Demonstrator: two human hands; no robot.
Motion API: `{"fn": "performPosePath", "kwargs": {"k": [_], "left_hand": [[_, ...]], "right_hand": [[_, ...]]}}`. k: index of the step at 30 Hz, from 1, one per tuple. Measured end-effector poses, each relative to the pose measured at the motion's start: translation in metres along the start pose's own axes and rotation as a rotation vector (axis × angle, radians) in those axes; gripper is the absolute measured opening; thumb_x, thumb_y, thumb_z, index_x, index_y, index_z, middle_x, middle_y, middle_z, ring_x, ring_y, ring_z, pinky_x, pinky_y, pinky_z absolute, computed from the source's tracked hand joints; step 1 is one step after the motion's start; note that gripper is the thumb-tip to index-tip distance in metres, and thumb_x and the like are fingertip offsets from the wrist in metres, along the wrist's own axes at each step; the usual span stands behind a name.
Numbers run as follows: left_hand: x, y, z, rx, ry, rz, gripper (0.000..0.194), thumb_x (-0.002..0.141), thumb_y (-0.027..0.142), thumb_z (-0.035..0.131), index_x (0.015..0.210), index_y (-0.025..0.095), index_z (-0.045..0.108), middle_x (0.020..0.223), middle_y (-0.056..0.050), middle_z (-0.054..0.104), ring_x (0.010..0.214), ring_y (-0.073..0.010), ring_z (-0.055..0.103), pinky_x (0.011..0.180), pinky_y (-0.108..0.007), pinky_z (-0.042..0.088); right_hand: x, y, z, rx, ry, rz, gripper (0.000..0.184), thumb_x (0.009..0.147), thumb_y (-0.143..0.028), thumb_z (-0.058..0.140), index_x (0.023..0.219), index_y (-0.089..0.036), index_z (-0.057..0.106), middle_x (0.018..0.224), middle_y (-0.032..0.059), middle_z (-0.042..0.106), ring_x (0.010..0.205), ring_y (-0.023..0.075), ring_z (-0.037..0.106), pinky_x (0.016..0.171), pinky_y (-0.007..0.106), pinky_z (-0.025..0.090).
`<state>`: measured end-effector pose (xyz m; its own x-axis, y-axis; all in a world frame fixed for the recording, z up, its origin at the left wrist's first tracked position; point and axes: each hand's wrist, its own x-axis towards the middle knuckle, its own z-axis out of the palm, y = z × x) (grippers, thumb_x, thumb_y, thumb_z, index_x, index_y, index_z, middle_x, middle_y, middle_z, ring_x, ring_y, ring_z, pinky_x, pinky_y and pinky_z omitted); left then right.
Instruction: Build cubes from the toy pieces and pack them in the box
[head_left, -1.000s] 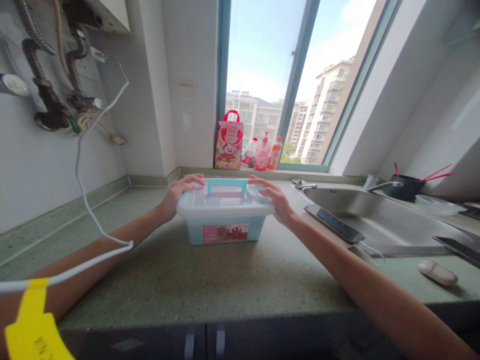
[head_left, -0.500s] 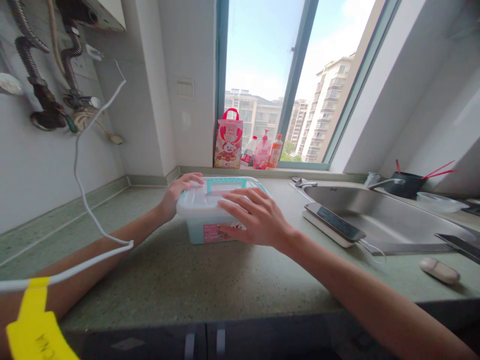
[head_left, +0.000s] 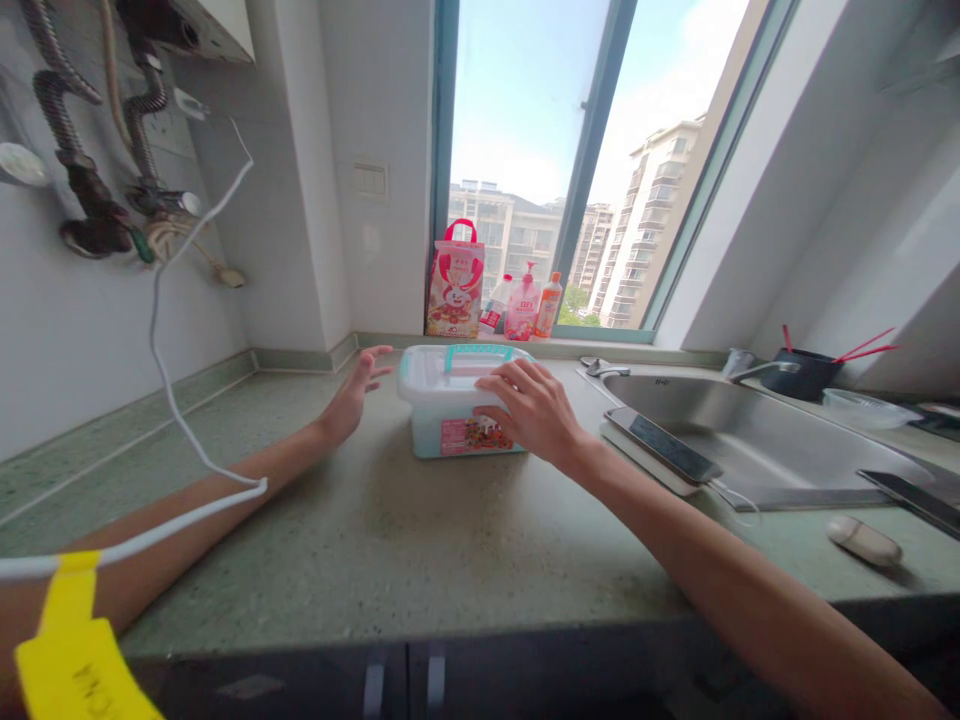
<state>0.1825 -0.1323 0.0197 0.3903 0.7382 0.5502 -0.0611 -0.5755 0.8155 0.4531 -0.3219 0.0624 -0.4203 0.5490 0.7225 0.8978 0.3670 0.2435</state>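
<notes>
A small pale blue plastic box with a clear lid, a teal handle and a pink label stands on the speckled green counter, near the window sill. My right hand lies flat against the box's front right corner, fingers stretched out over the lid edge. My left hand hovers just left of the box, fingers spread, a small gap away from it. Neither hand holds anything.
A steel sink lies to the right, with a phone on its near left rim and a tap behind. A pink bag and bottles stand on the sill. A white cable hangs at left.
The box has slid away from me and to the right. My left hand has come off the lid; my right hand moved from the box's side to its front corner.
</notes>
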Motion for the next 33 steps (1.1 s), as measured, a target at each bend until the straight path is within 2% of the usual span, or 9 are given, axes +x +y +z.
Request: {"fn": "performPosePath", "kwargs": {"k": [2, 5, 10, 13, 18, 22, 26, 30, 33], "left_hand": [[0.001, -0.003, -0.005, 0.051, 0.002, 0.004, 0.077, 0.097, 0.084, 0.030, 0.143, 0.026, 0.054, 0.162, -0.013, 0.045, 0.139, -0.0346, 0.054, 0.116, -0.055, 0.038], [0.001, -0.006, -0.009, 0.092, -0.015, -0.041, 0.080, 0.095, 0.086, 0.032, 0.142, 0.025, 0.054, 0.159, -0.016, 0.048, 0.138, -0.0358, 0.055, 0.118, -0.058, 0.034], [0.001, -0.015, -0.008, 0.094, -0.066, -0.217, 0.096, 0.089, 0.092, 0.030, 0.147, 0.020, 0.052, 0.150, -0.023, 0.057, 0.137, -0.0386, 0.055, 0.118, -0.062, 0.031], [0.001, -0.017, -0.008, 0.082, -0.089, -0.229, 0.097, 0.088, 0.094, 0.029, 0.147, 0.021, 0.053, 0.147, -0.023, 0.060, 0.138, -0.0386, 0.055, 0.119, -0.062, 0.030], [0.002, -0.019, -0.008, 0.096, -0.106, -0.221, 0.094, 0.090, 0.092, 0.028, 0.145, 0.022, 0.057, 0.144, -0.022, 0.063, 0.138, -0.0391, 0.055, 0.119, -0.062, 0.030], [0.002, -0.024, -0.008, 0.141, -0.149, -0.236, 0.096, 0.088, 0.093, 0.025, 0.144, 0.023, 0.059, 0.144, -0.022, 0.063, 0.138, -0.0399, 0.055, 0.116, -0.058, 0.035], [0.002, -0.027, -0.009, 0.182, -0.211, -0.242, 0.093, 0.093, 0.088, 0.022, 0.144, 0.020, 0.060, 0.143, -0.021, 0.065, 0.138, -0.0398, 0.054, 0.115, -0.055, 0.038], [0.003, -0.026, -0.011, 0.216, -0.286, -0.232, 0.091, 0.097, 0.084, 0.016, 0.129, 0.018, 0.071, 0.138, -0.019, 0.069, 0.136, -0.0382, 0.056, 0.118, -0.053, 0.036], [0.002, -0.027, -0.011, 0.239, -0.311, -0.195, 0.092, 0.095, 0.087, 0.017, 0.116, 0.019, 0.076, 0.135, -0.018, 0.071, 0.133, -0.0378, 0.059, 0.118, -0.052, 0.037]], "right_hand": [[-0.005, 0.023, 0.005, -0.041, 0.005, 0.058, 0.025, 0.103, -0.044, 0.064, 0.120, -0.026, 0.069, 0.113, 0.0093, 0.069, 0.107, 0.0304, 0.056, 0.094, 0.045, 0.043], [-0.014, 0.060, 0.011, -0.127, 0.002, 0.153, 0.022, 0.101, -0.040, 0.066, 0.116, -0.024, 0.068, 0.113, 0.0102, 0.068, 0.109, 0.0317, 0.055, 0.095, 0.044, 0.041], [-0.031, 0.103, 0.014, -0.273, -0.052, 0.255, 0.016, 0.096, -0.018, 0.060, 0.110, -0.021, 0.067, 0.113, 0.0119, 0.067, 0.111, 0.0321, 0.055, 0.096, 0.044, 0.038], [-0.037, 0.116, 0.012, -0.351, -0.076, 0.282, 0.024, 0.092, -0.010, 0.056, 0.110, -0.021, 0.068, 0.113, 0.0122, 0.068, 0.112, 0.0319, 0.054, 0.100, 0.046, 0.034], [-0.046, 0.131, 0.015, -0.385, -0.069, 0.358, 0.021, 0.094, -0.016, 0.059, 0.111, -0.021, 0.071, 0.117, 0.0131, 0.069, 0.112, 0.0328, 0.056, 0.103, 0.049, 0.034], [-0.057, 0.146, 0.022, -0.341, -0.063, 0.390, 0.020, 0.094, -0.020, 0.063, 0.112, -0.019, 0.071, 0.115, 0.0138, 0.070, 0.103, 0.0321, 0.062, 0.094, 0.046, 0.042], [-0.069, 0.171, 0.034, -0.204, 0.010, 0.344, 0.012, 0.095, -0.027, 0.066, 0.105, -0.021, 0.071, 0.108, 0.0136, 0.070, 0.089, 0.0279, 0.063, 0.081, 0.042, 0.045], [-0.070, 0.186, 0.037, -0.117, 0.028, 0.330, 0.012, 0.094, -0.026, 0.061, 0.101, -0.022, 0.070, 0.103, 0.0134, 0.070, 0.090, 0.0281, 0.063, 0.080, 0.041, 0.047], [-0.065, 0.179, 0.031, -0.146, -0.017, 0.388, 0.021, 0.090, -0.019, 0.057, 0.106, -0.020, 0.071, 0.104, 0.0139, 0.069, 0.098, 0.0308, 0.063, 0.090, 0.044, 0.049]]}}
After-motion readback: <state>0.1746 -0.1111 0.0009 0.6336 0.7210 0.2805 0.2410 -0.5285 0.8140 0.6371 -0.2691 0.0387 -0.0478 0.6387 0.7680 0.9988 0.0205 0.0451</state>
